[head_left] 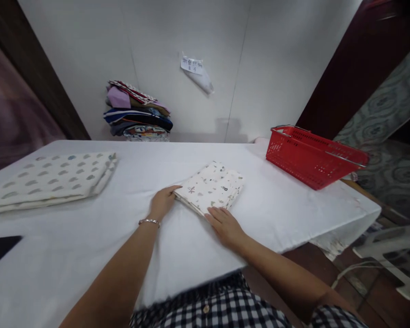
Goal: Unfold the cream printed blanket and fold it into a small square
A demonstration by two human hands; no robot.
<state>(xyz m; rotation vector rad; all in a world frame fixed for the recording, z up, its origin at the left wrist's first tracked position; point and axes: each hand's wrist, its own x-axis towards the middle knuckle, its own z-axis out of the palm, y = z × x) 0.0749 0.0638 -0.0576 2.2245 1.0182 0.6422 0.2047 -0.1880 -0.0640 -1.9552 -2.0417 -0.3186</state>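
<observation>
A folded white cloth with small printed figures and grey spots lies on the white-covered table in front of me. My left hand grips its left corner, with the thumb and fingers closed on the edge; a bracelet circles that wrist. Resting on the near right edge of the same cloth is my right hand, its fingers stretched out flat. The cloth's layers show along its near side.
On the left of the table lies a larger folded cloth with grey heart-like marks, near a dark flat item. A red basket stands at the right. Folded fabrics are stacked at the back by the wall.
</observation>
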